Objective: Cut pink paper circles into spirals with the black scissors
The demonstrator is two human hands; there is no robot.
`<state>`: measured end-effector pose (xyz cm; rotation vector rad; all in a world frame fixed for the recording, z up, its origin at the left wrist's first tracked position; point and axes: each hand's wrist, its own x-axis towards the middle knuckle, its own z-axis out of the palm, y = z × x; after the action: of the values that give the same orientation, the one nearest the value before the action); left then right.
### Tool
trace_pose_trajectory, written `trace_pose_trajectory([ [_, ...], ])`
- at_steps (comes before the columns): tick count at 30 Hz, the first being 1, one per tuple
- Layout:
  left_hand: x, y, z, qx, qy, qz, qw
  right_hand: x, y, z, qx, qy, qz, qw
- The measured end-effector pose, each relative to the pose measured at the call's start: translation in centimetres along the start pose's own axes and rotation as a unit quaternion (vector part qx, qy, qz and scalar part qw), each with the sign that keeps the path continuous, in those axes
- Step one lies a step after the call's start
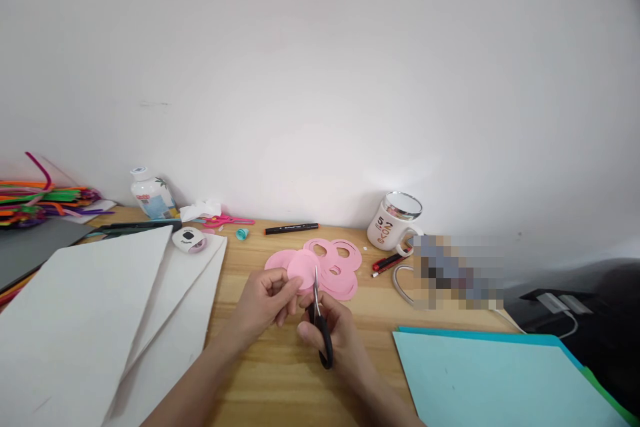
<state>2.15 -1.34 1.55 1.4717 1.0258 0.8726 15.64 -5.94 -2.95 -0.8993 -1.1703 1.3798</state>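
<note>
My left hand (273, 300) pinches a round pink paper disc (302, 269) between thumb and fingers. In my right hand (334, 327) is a pair of black-handled scissors (324, 340), its blades pointing away from me along the disc's right edge. Whether the blades bite into the paper I cannot make out. Behind and to the right of the disc lie several pink paper pieces (353, 255), some ring-like with openings in them. Another pink piece (276, 259) shows partly behind the left hand.
Left are white sheets (90, 320), a white tape dispenser (189, 239), pink scissors (230, 220), a white bottle (150, 193) and pipe cleaners (55, 197). A black marker (291, 229) lies behind the pink pieces. Right stand a mug (387, 223) and light-blue paper (490, 373).
</note>
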Motion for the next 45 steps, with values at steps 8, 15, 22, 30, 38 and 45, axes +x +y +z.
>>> trace_pose_trajectory([
  [8,-0.17,0.10,-0.01,0.017,0.011,0.023,1.000,0.07,-0.14,0.00,-0.024,-0.007,-0.004,1.000],
  [15,-0.25,0.26,0.02,0.004,0.015,0.018,1.000,-0.14,-0.09,0.04,-0.030,0.007,0.017,0.999],
  [22,-0.18,0.08,-0.08,0.011,0.023,0.021,0.999,-0.16,-0.05,0.09,-0.019,0.008,0.035,0.999],
  [30,-0.18,0.03,-0.16,0.008,0.039,0.022,0.999,-0.21,-0.06,0.09,0.001,0.004,0.051,0.999],
  [38,-0.21,0.02,-0.21,-0.010,0.057,0.020,0.998,-0.28,0.13,0.19,0.010,0.013,0.051,0.999],
  [45,-0.14,-0.06,0.27,-0.029,-0.007,0.000,1.000,-0.22,-0.03,0.57,0.005,0.002,0.038,0.999],
])
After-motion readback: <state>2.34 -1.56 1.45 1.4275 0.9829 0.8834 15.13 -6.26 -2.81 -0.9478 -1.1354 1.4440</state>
